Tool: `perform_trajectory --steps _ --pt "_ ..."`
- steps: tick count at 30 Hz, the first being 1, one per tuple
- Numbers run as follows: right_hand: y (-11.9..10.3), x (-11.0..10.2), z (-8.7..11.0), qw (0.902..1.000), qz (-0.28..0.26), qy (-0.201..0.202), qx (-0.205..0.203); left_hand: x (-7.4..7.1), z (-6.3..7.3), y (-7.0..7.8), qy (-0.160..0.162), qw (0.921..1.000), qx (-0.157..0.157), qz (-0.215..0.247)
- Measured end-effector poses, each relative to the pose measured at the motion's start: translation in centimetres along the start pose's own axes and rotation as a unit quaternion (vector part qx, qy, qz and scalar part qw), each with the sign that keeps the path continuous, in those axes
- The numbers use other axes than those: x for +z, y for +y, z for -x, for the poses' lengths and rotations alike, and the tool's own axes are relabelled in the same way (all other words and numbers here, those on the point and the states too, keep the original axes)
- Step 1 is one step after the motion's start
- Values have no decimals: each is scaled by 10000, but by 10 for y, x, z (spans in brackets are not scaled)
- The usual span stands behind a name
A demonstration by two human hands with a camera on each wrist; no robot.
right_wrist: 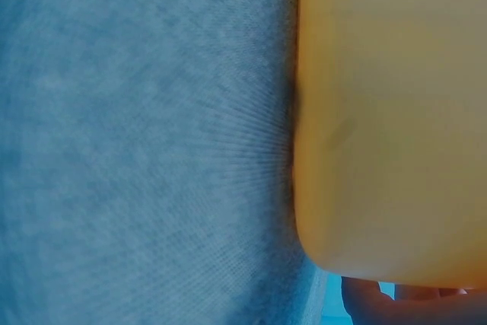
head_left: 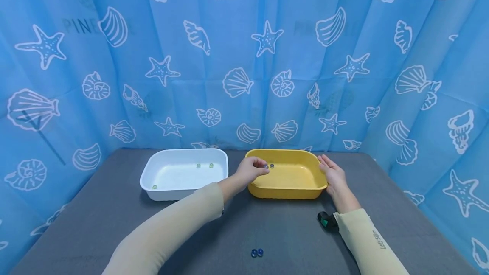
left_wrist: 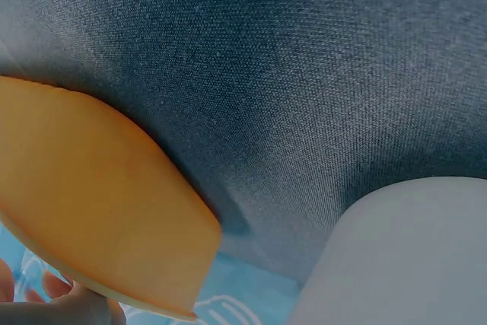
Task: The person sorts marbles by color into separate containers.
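My left hand (head_left: 250, 170) is over the left end of the yellow tub (head_left: 284, 193), thumb and forefinger pinching a dark blue marble (head_left: 265, 166). Just right of the fingertips, another blue marble (head_left: 272, 166) lies in the tub. At the tub's right end, my right hand (head_left: 334, 177) grips the rim. The right wrist view has its fingers (right_wrist: 411, 308) at the edge of the tub wall (right_wrist: 396, 127). In the left wrist view, part of the left hand (left_wrist: 65, 306) shows beyond the tub's rim; the marble is hidden there.
A white tub (head_left: 173, 195) stands to the left, with several pale green marbles (head_left: 211, 165) inside. Two blue marbles (head_left: 257, 252) lie on the grey cloth near the front. A black strap (head_left: 327, 221) hangs by the right wrist. A blue shell-patterned curtain (head_left: 244, 54) stands behind.
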State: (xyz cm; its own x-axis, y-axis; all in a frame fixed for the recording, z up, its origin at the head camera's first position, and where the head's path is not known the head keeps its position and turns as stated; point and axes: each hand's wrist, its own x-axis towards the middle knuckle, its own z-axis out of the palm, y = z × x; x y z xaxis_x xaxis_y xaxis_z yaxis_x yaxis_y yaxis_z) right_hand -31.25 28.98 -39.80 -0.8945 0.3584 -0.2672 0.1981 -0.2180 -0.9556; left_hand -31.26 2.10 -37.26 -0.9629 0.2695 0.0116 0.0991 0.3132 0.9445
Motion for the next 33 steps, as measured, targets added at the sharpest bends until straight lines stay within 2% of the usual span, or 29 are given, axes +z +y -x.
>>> perform_trajectory --steps 8,14,20,26,33 --pt "1 1 0 10000 -35 -47 -24 -1 1 0 13 9999 97 -41" --pt "1 0 0 10000 -25 -74 -33 -6 8 -3 -75 9994 308 106" --pt "0 0 0 10000 51 -69 -22 -15 15 -6 -136 9991 361 201" --pt "0 0 0 10000 50 -47 -30 -24 29 -6 -291 9989 322 165" --pt "1 0 0 10000 37 -28 -14 -36 51 -15 -727 9967 350 35"
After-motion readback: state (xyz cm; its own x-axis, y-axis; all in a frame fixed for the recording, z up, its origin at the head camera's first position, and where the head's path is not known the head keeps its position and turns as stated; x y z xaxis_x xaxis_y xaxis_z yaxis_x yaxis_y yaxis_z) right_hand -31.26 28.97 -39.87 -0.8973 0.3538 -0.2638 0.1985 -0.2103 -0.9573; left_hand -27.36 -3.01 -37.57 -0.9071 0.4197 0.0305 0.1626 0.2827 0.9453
